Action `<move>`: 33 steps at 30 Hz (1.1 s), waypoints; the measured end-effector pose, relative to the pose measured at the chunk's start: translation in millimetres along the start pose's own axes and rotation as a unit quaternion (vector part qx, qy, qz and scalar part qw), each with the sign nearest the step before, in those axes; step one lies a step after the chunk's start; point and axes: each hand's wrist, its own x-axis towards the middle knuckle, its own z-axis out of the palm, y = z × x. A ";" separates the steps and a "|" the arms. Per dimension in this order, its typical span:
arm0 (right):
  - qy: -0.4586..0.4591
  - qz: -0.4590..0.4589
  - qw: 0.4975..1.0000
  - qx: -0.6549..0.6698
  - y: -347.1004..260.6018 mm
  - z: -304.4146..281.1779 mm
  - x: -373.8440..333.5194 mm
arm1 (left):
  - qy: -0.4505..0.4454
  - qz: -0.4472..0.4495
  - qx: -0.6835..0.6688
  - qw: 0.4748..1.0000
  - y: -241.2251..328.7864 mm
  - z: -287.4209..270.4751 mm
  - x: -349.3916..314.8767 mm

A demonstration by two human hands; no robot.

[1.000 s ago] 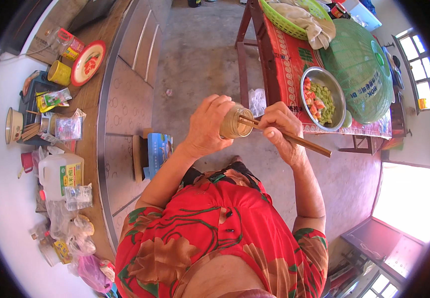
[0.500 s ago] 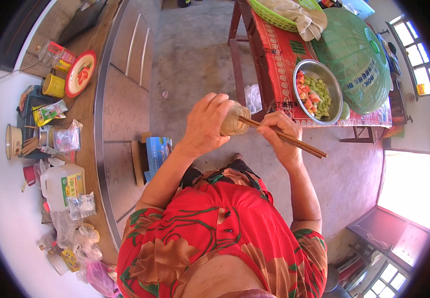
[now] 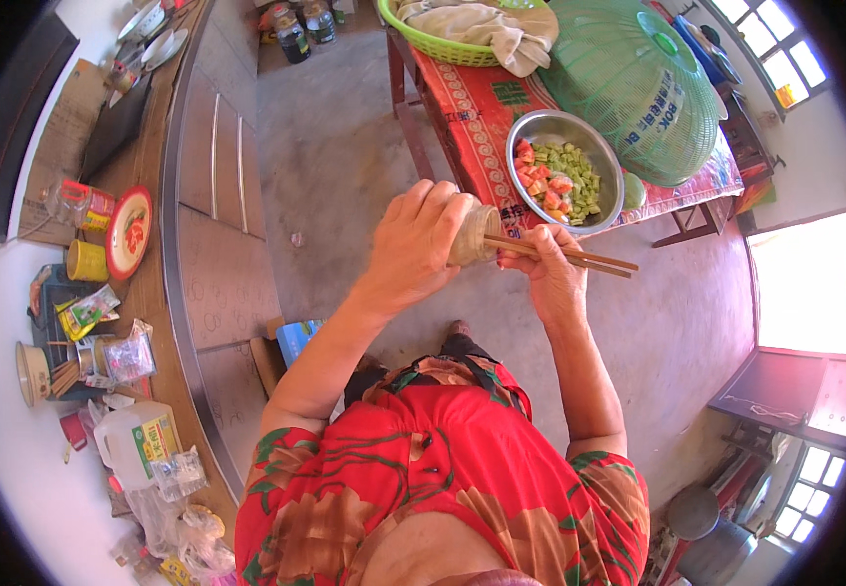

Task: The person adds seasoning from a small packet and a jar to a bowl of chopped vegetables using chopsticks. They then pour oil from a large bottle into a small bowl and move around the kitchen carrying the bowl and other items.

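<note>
- As a person in a red shirt with brown and green floral patches (image 3: 384,439) stands on the grey floor (image 3: 325,127), a see-through, round jar with a beige cast (image 3: 472,236) lies tipped in mid-air before the chest, its mouth toward the right.
- The left hand (image 3: 418,239) is closed around the jar, fingers curled over its far side.
- The right hand (image 3: 555,278) is drawn narrow, pinching a pair of slim brown chopsticks (image 3: 603,262) between thumb and fingers; their tips meet the jar's mouth, though how deep they reach cannot be told.
- Beyond the right hand, a round silver metal bowl (image 3: 594,142) holds red chunks (image 3: 547,186) and diced green pieces (image 3: 581,178), set on a red patterned tablecloth (image 3: 481,122).
- Just beside the bowl stands a domed green mesh cover (image 3: 628,88); farther back, a lime-green plastic basket (image 3: 433,44) carries a crumpled beige cloth (image 3: 486,27).
- Along a brown counter (image 3: 174,366) at left sit a red-rimmed plate (image 3: 138,207), a yellow cup (image 3: 86,260) and a translucent plastic jug (image 3: 125,444).
</note>
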 end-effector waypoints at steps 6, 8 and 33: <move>0.043 -0.064 0.996 0.037 -29.8 -25.5 4.1 | 0.011 -0.010 -0.013 1.000 8.4 23.7 33.9; 0.063 -0.080 0.994 0.046 -38.6 -33.7 5.4 | 0.015 -0.016 -0.016 1.000 8.4 32.3 39.2; 0.167 -0.263 0.864 -0.397 -63.0 -77.5 40.5 | 0.055 -0.103 -0.023 0.993 -9.7 28.9 20.9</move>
